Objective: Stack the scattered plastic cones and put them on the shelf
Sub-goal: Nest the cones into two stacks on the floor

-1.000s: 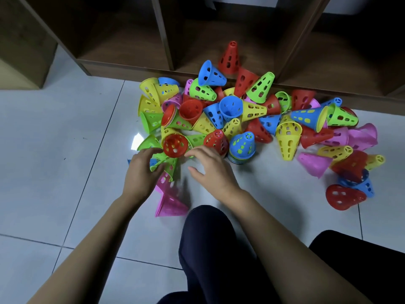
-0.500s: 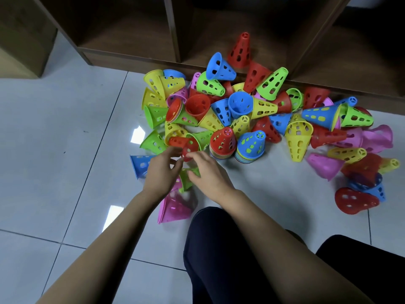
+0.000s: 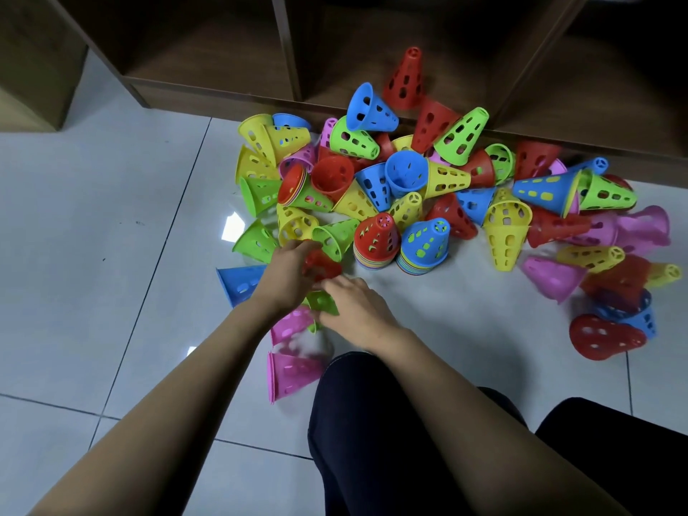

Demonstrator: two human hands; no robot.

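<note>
Head view, starting at your left: a blue perforated plastic cone [image 3: 240,284] lies on its side on the glossy white tiled floor [image 3: 93,255], just beside your left hand [image 3: 286,279]. That hand's fingers curl round a red perforated plastic cone [image 3: 323,263] and grip it. Just below it is a green perforated plastic cone [image 3: 323,303], which your right hand [image 3: 359,310] holds with bent fingers. Under both hands, pink slotted plastic cones [image 3: 294,374] lie on the tiles near your dark-trousered knee [image 3: 372,422].

Further right stand two upright nested stacks, their rims banded in many colours: a red-topped stack [image 3: 376,240] and, touching it, a blue-topped stack [image 3: 424,247]. Behind them and to the right spreads the loose pile of scattered cones [image 3: 502,202] in yellow, green, blue, red and pink. All are thin moulded plastic with cut-out slots and holes, and most are tipped over. The brown wooden shelf [image 3: 208,93] runs along the top, and a lone red cone [image 3: 404,80] stands upright on its bottom board.
</note>
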